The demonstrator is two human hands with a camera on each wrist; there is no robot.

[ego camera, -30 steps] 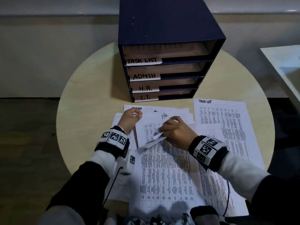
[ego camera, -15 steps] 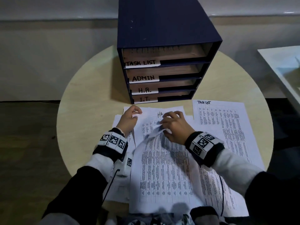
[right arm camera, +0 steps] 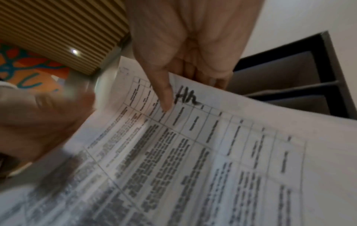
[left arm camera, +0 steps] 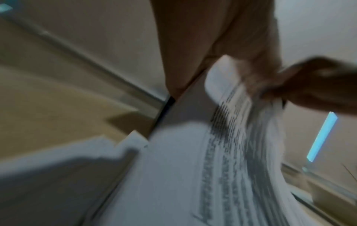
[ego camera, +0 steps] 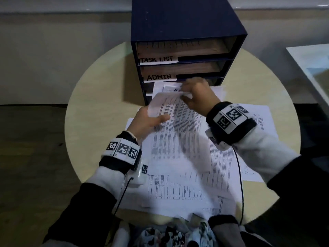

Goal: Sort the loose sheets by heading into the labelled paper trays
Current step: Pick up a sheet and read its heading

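Trays: dark tray box point(ego camera: 187, 29) on the round table point(ego camera: 99, 82), labels TASK LIST, ADMIN.
Sheet point(ego camera: 178, 125): lifted before the trays; only right wrist view shows "Hh" heading.
Right hand point(ego camera: 197, 94): pinches its top.
Left hand point(ego camera: 147, 122): grips its side.

Looks like an office: dark blue stacked paper-tray unit point(ego camera: 187, 32) with handwritten white labels TASK LIST point(ego camera: 158, 59) and ADMIN point(ego camera: 161, 77), standing on a round pale wooden table point(ego camera: 99, 90); loose white printed sheets of tables point(ego camera: 178, 175) spread in front; slatted wooden ceiling with a recessed spotlight point(right arm camera: 74, 51) overhead
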